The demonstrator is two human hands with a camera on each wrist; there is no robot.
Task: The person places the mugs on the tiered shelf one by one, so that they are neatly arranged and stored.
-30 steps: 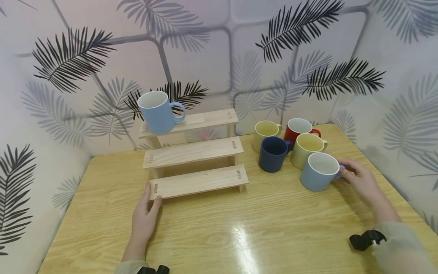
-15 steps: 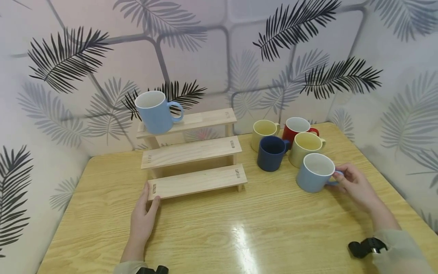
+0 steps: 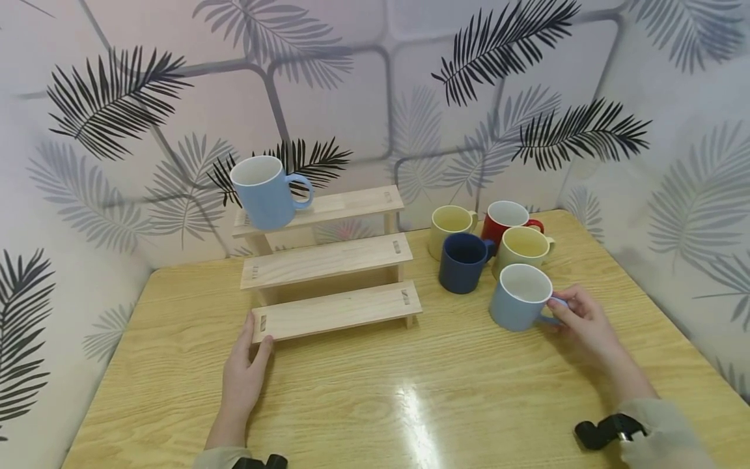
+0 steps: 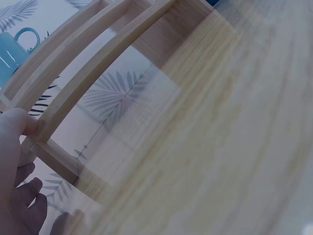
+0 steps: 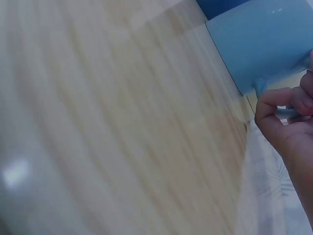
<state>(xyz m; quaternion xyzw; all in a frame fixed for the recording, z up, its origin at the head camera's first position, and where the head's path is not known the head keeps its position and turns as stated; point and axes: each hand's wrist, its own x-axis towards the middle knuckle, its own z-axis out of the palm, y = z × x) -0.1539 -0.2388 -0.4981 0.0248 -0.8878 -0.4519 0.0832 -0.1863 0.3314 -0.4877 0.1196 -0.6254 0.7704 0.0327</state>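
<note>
My right hand (image 3: 586,322) grips the handle of a light blue mug (image 3: 517,307) at the front of the mug group; the right wrist view shows the fingers (image 5: 269,105) curled through the handle. The mug is upright, at or just above the table. At the left, my left hand (image 3: 243,371) holds the near left end of a three-tier wooden shelf (image 3: 340,314). In the left wrist view its thumb (image 4: 19,120) lies on the lowest board, with the other fingers below. Another light blue mug (image 3: 266,198) stands on the left end of the top tier, handle to the right.
Behind the held mug stand a dark blue mug (image 3: 461,270), two yellow mugs, one at the back (image 3: 448,238) and one nearer (image 3: 515,257), and a red mug (image 3: 495,234). They sit close together on the wooden table (image 3: 351,404). A patterned wall (image 3: 340,98) rises behind.
My right hand has moved left with the light blue mug, away from the table's right side. The left hand stays on the shelf end; the view has shifted slightly.
</note>
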